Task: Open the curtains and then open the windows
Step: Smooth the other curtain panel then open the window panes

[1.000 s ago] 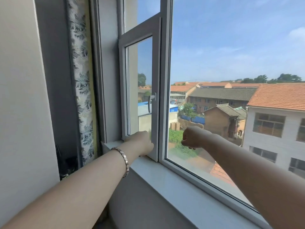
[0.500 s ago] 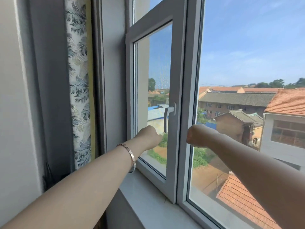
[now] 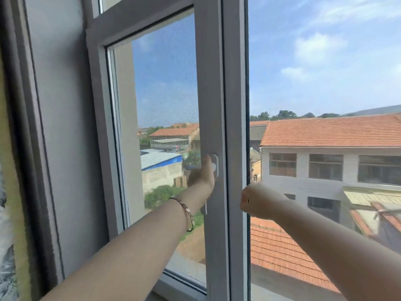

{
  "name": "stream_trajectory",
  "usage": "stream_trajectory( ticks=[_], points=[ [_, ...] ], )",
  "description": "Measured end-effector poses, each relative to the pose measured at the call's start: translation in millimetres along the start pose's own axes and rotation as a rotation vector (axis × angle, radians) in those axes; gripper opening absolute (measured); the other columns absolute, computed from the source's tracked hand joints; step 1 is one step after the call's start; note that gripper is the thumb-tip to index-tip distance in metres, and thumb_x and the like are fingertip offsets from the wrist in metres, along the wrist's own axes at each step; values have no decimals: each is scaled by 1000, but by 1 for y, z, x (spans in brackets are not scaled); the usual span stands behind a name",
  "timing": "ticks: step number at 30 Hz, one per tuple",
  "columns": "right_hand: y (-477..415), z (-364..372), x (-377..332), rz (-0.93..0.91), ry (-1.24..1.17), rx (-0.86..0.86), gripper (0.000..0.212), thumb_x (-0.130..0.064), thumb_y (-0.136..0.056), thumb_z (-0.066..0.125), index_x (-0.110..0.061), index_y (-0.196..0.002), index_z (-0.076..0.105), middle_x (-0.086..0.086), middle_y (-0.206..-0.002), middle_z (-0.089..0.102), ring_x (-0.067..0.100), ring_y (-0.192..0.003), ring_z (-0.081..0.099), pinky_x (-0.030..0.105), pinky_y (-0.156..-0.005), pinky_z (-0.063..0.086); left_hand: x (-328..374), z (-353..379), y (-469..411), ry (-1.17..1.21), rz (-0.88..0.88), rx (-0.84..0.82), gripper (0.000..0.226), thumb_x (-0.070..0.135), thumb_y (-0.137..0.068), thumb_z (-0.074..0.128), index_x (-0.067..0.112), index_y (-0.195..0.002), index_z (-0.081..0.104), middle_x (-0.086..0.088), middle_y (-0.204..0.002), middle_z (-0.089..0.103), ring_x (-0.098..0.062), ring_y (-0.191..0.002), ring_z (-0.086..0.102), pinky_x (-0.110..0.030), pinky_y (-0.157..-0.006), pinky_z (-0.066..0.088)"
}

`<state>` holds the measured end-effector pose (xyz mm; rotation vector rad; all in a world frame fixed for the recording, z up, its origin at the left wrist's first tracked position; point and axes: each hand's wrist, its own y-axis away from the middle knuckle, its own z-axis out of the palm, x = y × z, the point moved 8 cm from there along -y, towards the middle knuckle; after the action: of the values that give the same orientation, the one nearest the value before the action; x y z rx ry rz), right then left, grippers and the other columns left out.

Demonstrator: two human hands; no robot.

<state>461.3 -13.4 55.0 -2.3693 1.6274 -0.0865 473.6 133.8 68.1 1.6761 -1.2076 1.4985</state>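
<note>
A white-framed window sash (image 3: 209, 83) fills the middle, its top edge slanting, with mesh-covered sky and roofs behind its glass. My left hand (image 3: 201, 174), a bracelet on its wrist, is wrapped around the window handle (image 3: 214, 165) on the sash's right stile; the lever is mostly hidden by my fingers. My right hand (image 3: 258, 200) is a closed fist holding nothing, hovering just right of the white mullion (image 3: 235, 105). The patterned curtain (image 3: 6, 246) hangs bunched at the far left edge.
A large fixed pane (image 3: 325, 61) right of the mullion shows orange-tiled roofs and a white building. The grey window reveal (image 3: 63, 127) stands between curtain and sash. A strip of sill (image 3: 271, 294) shows at the bottom.
My left hand has risen from the sash's lower part and closed on the handle. My right fist has stayed by the mullion. My view has moved closer and turned right.
</note>
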Motion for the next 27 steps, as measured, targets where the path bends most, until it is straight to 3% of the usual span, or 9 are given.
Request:
stream_trajectory(
  ticks=[4,7,10,18,23,27],
  points=[
    [6,9,2,50,102,28,26,-17,-87,45,-9,-96,67,7,-99,70,26,-88,67,33,-73,55,14,-5,-8,-295,406,37,53,46,-91,29,15,-51,45,0,-48,44,-19,-43,44,-23,-42,28],
    [9,7,3,67,129,59,27,-18,-90,45,-8,-100,68,8,-105,69,25,-91,67,32,-75,55,34,-12,-6,-653,728,15,52,45,-93,30,12,-58,51,0,-52,47,-23,-53,48,-24,-46,29],
    [17,6,0,90,158,70,27,-19,-89,46,-8,-101,67,8,-105,68,27,-91,66,34,-77,56,47,-11,-4,-837,866,10,46,41,-94,32,9,-67,51,-7,-65,50,-26,-61,48,-27,-55,35],
    [73,-5,-23,91,225,62,29,-21,-92,43,-8,-103,66,9,-104,68,27,-88,66,32,-74,54,48,-28,32,-876,863,22,47,28,-99,23,2,-83,59,-10,-69,53,-28,-62,50,-31,-59,36],
    [114,-12,-50,42,209,73,28,-23,-92,47,-7,-103,66,9,-103,67,26,-88,66,32,-75,55,43,-74,64,-862,760,134,41,28,-98,25,6,-93,59,-6,-69,52,-25,-66,47,-31,-60,34],
    [151,6,-87,19,210,3,23,-19,-89,45,-6,-93,64,5,-84,58,28,-81,63,31,-71,50,27,-139,109,-756,753,270,38,39,-96,34,13,-102,61,-14,-99,66,-31,-81,59,-33,-65,42]
  ],
)
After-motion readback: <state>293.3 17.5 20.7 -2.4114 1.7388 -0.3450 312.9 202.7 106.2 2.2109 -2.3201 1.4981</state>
